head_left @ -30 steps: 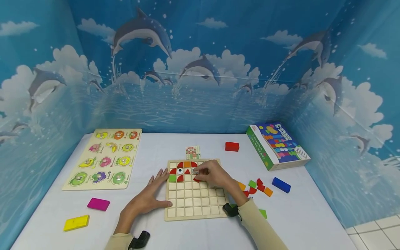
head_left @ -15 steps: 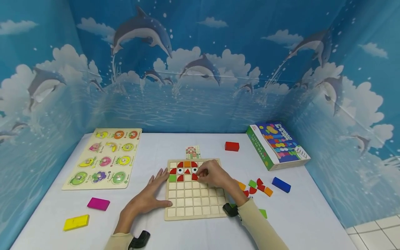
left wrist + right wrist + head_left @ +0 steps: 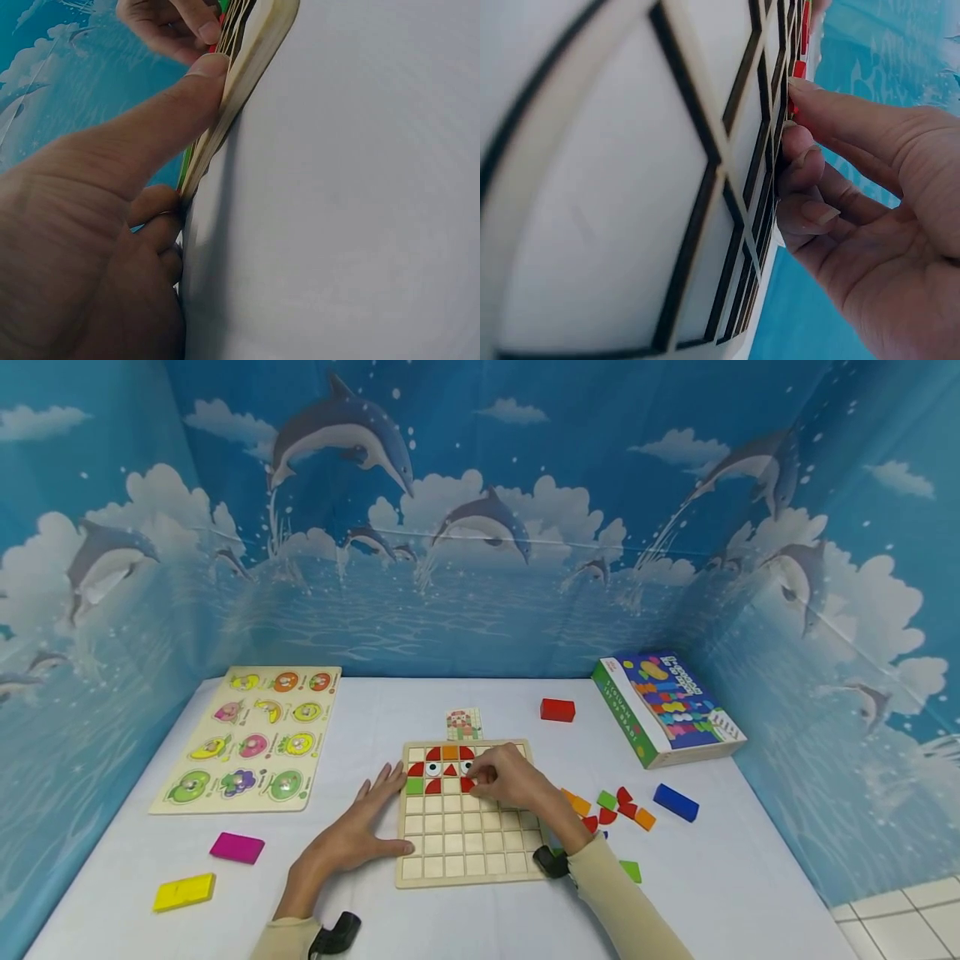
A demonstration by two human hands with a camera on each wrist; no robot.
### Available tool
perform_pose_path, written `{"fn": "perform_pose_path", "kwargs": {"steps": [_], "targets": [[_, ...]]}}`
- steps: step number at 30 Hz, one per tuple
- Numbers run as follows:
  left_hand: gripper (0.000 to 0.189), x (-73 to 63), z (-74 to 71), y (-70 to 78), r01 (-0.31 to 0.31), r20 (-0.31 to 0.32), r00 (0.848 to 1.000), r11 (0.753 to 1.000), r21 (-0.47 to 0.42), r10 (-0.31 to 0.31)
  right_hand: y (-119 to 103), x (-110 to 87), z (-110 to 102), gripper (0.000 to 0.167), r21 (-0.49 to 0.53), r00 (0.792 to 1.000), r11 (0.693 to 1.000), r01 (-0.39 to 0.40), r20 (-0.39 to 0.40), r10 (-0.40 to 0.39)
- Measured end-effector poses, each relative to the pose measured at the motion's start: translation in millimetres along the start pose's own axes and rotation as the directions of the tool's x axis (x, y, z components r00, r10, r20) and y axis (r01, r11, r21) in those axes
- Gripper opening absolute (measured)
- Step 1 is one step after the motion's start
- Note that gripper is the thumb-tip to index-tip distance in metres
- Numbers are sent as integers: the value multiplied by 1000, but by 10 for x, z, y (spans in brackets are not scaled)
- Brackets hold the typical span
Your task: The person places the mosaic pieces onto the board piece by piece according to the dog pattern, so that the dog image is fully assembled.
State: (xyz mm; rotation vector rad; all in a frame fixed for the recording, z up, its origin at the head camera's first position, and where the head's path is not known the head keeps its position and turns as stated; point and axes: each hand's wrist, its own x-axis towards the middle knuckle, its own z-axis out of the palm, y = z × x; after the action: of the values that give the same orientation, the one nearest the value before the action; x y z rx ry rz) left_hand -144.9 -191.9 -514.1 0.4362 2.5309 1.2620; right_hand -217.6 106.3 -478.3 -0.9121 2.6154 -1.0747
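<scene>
A square wooden grid board (image 3: 452, 867) lies on the white table. Its top rows hold red curved tiles, an orange square tile (image 3: 449, 752), a green square tile (image 3: 414, 786), a red triangle tile (image 3: 450, 770) and two eye tiles, one partly covered by fingers. My left hand (image 3: 352, 831) rests along the board's left side, fingers spread and thumb (image 3: 206, 71) on the rim. Over the upper right part, my right hand (image 3: 513, 781) pinches a red curved tile (image 3: 467, 785) with thumb and fingertips, at a cell below the right eye tile.
Behind the board lies a pattern card (image 3: 463, 724). Loose tiles (image 3: 607, 816) lie to the right, partly under the right arm. Around them are a red block (image 3: 557, 710), blue block (image 3: 676, 802), game box (image 3: 667, 710), fruit puzzle (image 3: 247, 739), magenta block (image 3: 237, 848) and yellow block (image 3: 184, 892).
My right fingers have drawn back slightly from the right eye tile, uncovering it, and the red tile below now sits straighter in its cell. My left hand has stayed put.
</scene>
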Motion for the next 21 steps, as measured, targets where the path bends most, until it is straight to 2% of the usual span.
{"fn": "perform_pose_path", "kwargs": {"steps": [4,10,21], "targets": [[116,3,-1,0,-4,4,1000,1000,5,4,-12,-3,-8,16,-8,1000,1000,7,-3,-7],[115,6,-5,1,-16,6,1000,1000,4,16,-12,26,-1,26,14,998,999,43,47,-44],[116,6,-1,2,-6,6,1000,1000,11,6,2,32,13,20,-14,999,999,43,26,-42]]}}
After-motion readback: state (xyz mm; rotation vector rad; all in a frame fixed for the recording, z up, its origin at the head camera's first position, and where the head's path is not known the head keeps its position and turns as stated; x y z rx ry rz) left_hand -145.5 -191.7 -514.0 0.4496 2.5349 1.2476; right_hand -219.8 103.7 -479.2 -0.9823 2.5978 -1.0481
